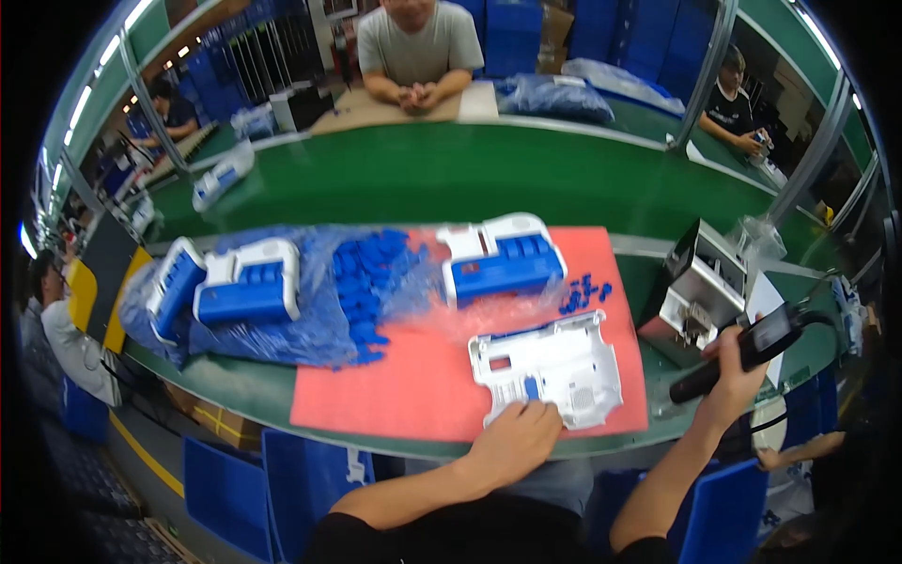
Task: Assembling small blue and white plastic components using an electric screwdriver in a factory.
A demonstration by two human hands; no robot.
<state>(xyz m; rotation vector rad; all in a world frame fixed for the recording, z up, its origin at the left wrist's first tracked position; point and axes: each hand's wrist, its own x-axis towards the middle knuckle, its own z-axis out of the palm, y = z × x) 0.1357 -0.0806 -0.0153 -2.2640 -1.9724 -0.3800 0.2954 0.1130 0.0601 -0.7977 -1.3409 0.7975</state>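
A white plastic housing (564,371) lies with its inner side up on the pink mat, close to the table's front edge. My left hand (519,437) is closed at its near left edge, fingers curled over the rim. Just beyond those fingers a small blue part (533,387) sits in the housing. Off to the right, my right hand (738,376) is wrapped round a black handheld power tool (766,338), which looks like an electric screwdriver with a cable. Its dark front end points left, apart from the housing.
A white-and-blue housing (507,263) and small blue pieces (584,293) lie on the pink mat (376,404). Blue parts (362,291) and more housings (249,287) rest on plastic bags at left. A metal box-shaped device (700,291) stands right. A person (418,47) sits opposite.
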